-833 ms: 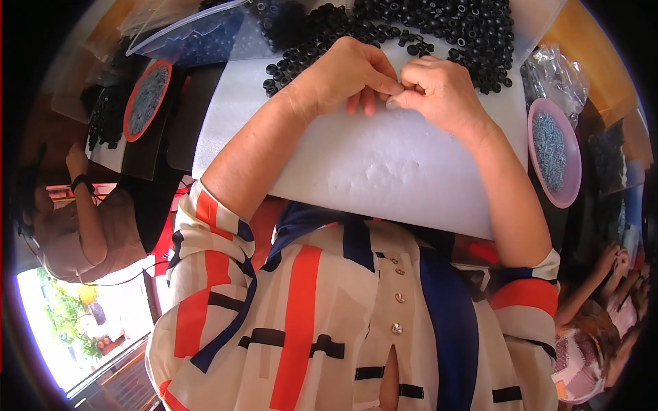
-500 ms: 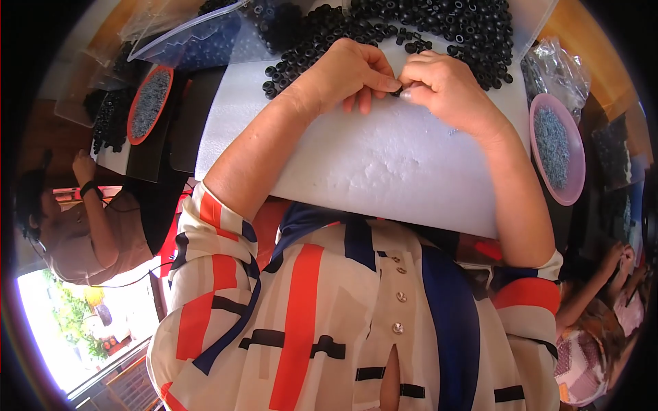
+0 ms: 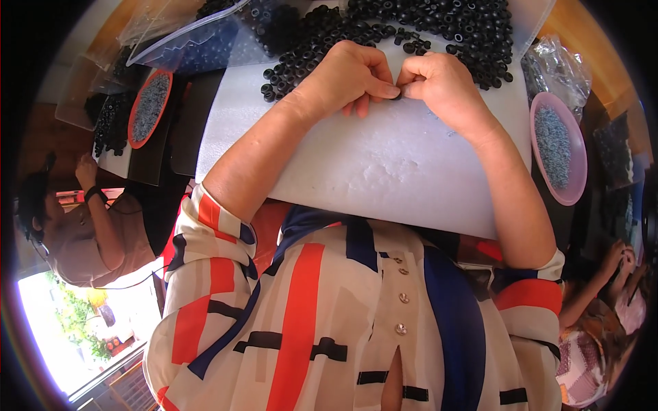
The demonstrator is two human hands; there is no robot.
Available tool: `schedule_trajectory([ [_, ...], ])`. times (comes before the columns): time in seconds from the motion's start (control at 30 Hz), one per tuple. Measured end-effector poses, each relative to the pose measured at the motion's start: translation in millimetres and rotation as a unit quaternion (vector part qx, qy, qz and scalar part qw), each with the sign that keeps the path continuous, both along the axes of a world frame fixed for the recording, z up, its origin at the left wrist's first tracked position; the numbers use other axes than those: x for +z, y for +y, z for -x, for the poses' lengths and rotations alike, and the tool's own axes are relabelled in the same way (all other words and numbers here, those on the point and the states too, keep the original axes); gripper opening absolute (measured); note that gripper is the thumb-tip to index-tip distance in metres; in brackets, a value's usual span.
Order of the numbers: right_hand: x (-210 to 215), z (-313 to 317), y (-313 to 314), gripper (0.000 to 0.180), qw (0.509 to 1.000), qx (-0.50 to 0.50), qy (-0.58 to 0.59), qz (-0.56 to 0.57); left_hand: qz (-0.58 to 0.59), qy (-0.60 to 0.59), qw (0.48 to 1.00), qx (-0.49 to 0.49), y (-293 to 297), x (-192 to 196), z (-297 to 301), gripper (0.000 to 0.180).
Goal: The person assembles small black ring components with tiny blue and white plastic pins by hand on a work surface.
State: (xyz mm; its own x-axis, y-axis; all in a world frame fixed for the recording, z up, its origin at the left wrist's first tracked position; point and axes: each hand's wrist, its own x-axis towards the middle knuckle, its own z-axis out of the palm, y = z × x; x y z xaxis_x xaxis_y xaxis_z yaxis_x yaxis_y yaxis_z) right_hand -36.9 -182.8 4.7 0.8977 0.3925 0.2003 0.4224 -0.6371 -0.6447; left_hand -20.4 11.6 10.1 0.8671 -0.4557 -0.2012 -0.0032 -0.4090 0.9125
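From my remote seat I see one white foam board (image 3: 384,185), probably a pale backing that shows dark parts well. One heap of black rings (image 3: 476,44), too many to count, lies at its far side, likely for easy reach. I count two bowls: a pink bowl (image 3: 580,164) at right, an orange bowl (image 3: 133,144) at left. The left hand (image 3: 353,74) and right hand (image 3: 442,83) meet, fingertips closed on one small black piece (image 3: 397,97) over the board, presumably pinched from both sides for steadiness.
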Motion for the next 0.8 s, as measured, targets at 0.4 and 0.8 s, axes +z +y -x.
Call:
schedule_trajectory([
  [0.4, 4, -1, -6, 0.011, 0.998, 0.003, 0.052, -0.020, -0.015, -0.031, 0.999, 0.012, -4, 2, 4, 0.011],
  [0.8, 3, 0, -2, 0.009, 0.998, -0.015, 0.052, -0.008, -0.043, -0.080, 0.996, -0.007, -9, -2, 4, 0.012],
])
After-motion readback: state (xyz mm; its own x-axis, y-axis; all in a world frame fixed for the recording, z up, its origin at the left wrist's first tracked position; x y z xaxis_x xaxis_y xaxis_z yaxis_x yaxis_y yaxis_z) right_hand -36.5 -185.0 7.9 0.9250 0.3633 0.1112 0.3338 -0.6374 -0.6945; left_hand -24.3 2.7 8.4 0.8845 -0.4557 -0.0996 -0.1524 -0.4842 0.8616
